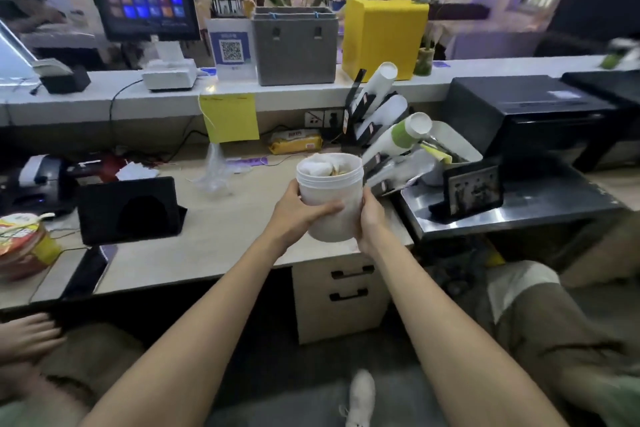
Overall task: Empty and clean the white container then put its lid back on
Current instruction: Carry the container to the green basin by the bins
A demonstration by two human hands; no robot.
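Note:
The white container (330, 189) is a round plastic tub with no lid on it, held upright in the air over the front right part of the wooden desk (221, 236). Crumpled white tissue and some yellowish scraps fill its open top. My left hand (299, 213) wraps its left side with the thumb across the front. My right hand (372, 218) grips its right side. I cannot see the lid anywhere in this view.
Behind the tub stands a rack of stacked paper cups (391, 121). A black tablet stand (130, 210), a phone (88, 272) and a snack tub (22, 243) sit at the left. A steel counter (512, 208) and drawers (341, 298) lie right and below. People's legs flank me.

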